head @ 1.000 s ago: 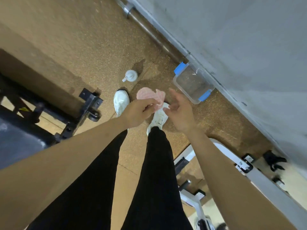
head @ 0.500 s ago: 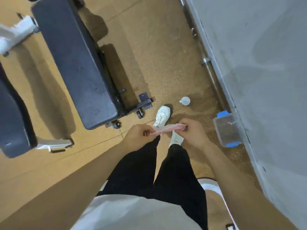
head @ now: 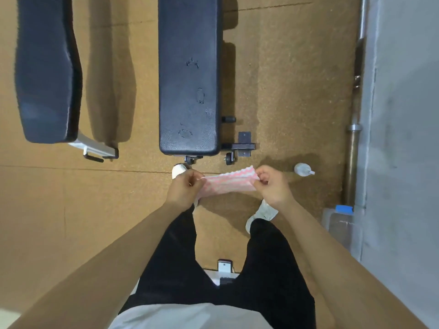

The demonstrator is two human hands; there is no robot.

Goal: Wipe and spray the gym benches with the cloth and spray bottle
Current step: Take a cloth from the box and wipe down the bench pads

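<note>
Fingers (head: 193, 181) on both sides are curled in tight, pinching the cloth. My left hand (head: 184, 189) has one end and my right hand (head: 273, 186) has the other, so the pink and white cloth (head: 228, 184) is pulled out flat between them, up off the floor in front of my legs.

The spray bottle (head: 303, 169) isn't in either hand. It's standing on the cork-looking floor (head: 285, 79) just right of my right hand, in a darker patch of floor.

Straight ahead is the black bench (head: 188, 79), running away from me, near end just past my hands. The pad has a few blotchy marks on it. Its little wheel and black foot bracket (head: 244, 146) stick out at the near right corner. A second bench (head: 45, 67) sits well off to the left, with a silver frame (head: 95, 148) poking out from under its near end.

My left shoe (head: 178, 169) is right up at the foot of the black bench, half hidden by my left hand, and the right shoe (head: 263, 213) is further back. On the right, a barbell (head: 354, 150) lies along the grey wall (head: 403, 115), and a clear tub with a blue lid clip (head: 339, 224) sits against the wall nearer to me.
</note>
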